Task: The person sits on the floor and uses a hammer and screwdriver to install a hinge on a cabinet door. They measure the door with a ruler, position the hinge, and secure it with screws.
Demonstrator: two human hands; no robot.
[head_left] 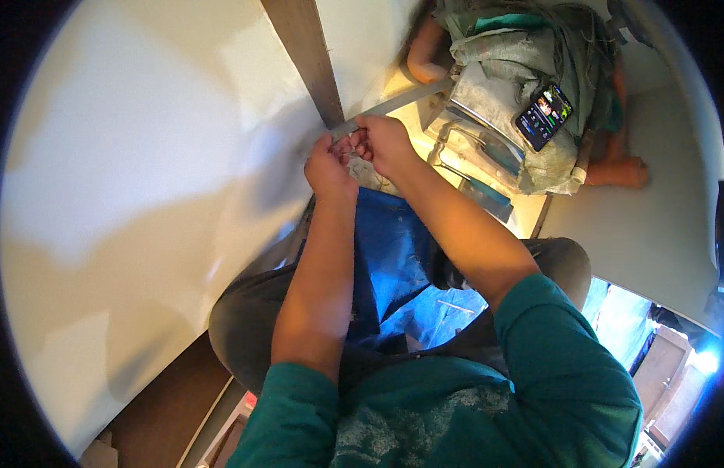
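Note:
My left hand [328, 168] and my right hand [387, 147] come together in front of me, fingers curled inward and pinching. Between the fingertips is something small, too small and partly covered to name. Just beyond the hands, a wooden bar [307, 58] comes down from above, and a flat pale strip [412, 99] runs from the fingers toward the far right. Right of my right forearm lies a small saw-like metal frame [461, 134] on a light work surface. Below my hands spreads a blue cloth [389, 242], between my knees.
A pale wall [136, 148] rises close on the left. At the far right, a lit phone [543, 117] lies on a rumpled grey-green cloth [506, 51], with orange-brown rounded pieces [617, 172] sticking out from under it. A bright lamp [706, 362] glows at the lower right.

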